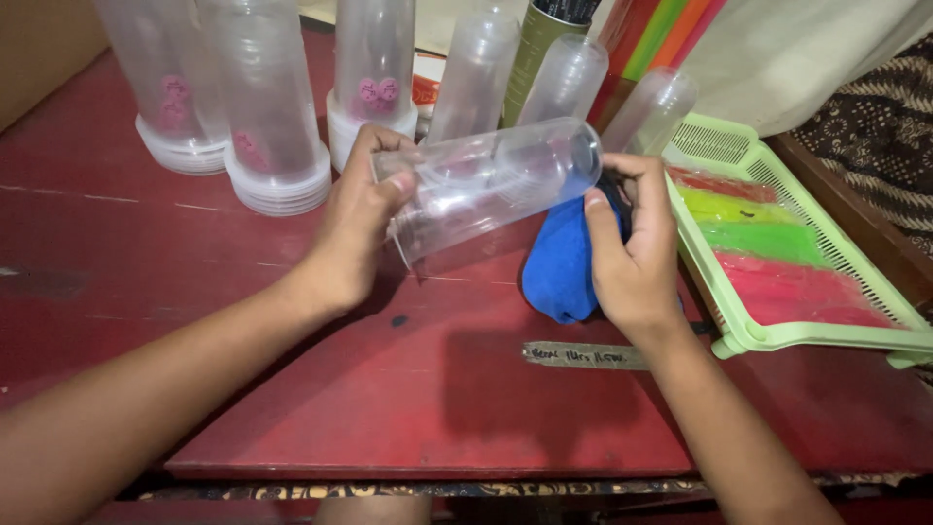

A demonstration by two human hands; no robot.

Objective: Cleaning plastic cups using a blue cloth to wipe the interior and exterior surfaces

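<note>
**Clear tube in one hand, blue cloth in the other**

Nearest to me, my forearms reach out over the red counter [292, 389], where a strip of grey tape [586, 355] with handwriting is stuck just under my right wrist. My left hand [358, 233] is wrapped around the open end of a clear plastic tube [486, 185], thumb on top, fingers curled behind it. I hold the tube lying on its side, lifted off the counter and tilted up slightly toward the right. My right hand [632, 248] is closed on a bunched blue cloth [562, 267], which hangs down to touch the counter; the fingers press against the tube's rounded closed end.

Just to the right of that hand sits a pale green slotted tray [826, 335] with red, green and yellow sheets lying in it. Farther back, more clear tubes [262, 107] stand upright in a row, stacked on themselves, some with pink marks showing through. Behind them stand a dark green canister [533, 53] and a bundle of bright coloured sheets [671, 29] leaning at the counter's far edge.
</note>
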